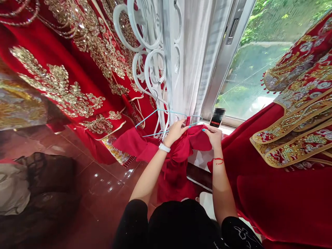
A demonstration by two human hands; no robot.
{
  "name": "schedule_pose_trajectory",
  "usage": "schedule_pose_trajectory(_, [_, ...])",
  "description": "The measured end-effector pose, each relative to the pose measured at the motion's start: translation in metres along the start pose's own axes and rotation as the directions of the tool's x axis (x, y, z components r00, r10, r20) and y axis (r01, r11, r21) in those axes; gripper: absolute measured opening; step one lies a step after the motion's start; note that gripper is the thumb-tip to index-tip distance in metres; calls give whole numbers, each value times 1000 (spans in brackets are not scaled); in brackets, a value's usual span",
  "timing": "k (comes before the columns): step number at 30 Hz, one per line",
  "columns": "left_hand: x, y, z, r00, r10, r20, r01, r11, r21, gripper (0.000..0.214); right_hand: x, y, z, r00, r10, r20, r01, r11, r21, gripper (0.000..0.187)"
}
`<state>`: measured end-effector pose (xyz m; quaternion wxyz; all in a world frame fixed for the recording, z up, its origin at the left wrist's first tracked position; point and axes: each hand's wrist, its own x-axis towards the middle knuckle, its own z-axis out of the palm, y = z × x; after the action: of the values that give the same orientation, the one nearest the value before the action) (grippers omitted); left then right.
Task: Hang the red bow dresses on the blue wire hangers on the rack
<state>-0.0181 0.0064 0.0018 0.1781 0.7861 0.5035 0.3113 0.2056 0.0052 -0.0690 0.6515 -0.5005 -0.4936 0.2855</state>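
A red dress with a big bow (178, 152) hangs down in front of me, its top by a thin light-blue hanger (146, 119). My left hand (176, 132), with a white watch at the wrist, is closed on the red fabric near the middle of the bow; some of its fingers are hidden. At the bow's right end, my right hand (214, 134) pinches the edge of the cloth between thumb and fingers. A red string bracelet circles that wrist. Whether the hanger's right arm sits inside the dress I cannot tell.
Red gowns with gold beadwork (77, 86) hang at the left, an embroidered red garment (293, 138) at the right. A white scrollwork stand (155, 69) rises ahead beside a white curtain (197, 52). A phone (216, 119) stands by the window (249, 76). Dark bags (49, 186) lie lower left.
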Motion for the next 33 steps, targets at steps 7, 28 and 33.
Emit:
schedule_pose_trajectory(7, [-8, 4, 2, 996, -84, -7, 84, 996, 18, 34, 19, -16, -1, 984, -71, -162, 79, 996, 44, 24])
schedule_pose_trajectory(28, [-48, 11, 29, 950, -6, -311, -23, 996, -88, 40, -29, -81, 34, 958, -280, -57, 275, 958, -87, 21])
schedule_pose_trajectory(33, [-55, 4, 16, 971, 42, -234, -77, 987, -142, 36, -57, -58, 31, 994, -111, -1, 111, 990, -84, 25])
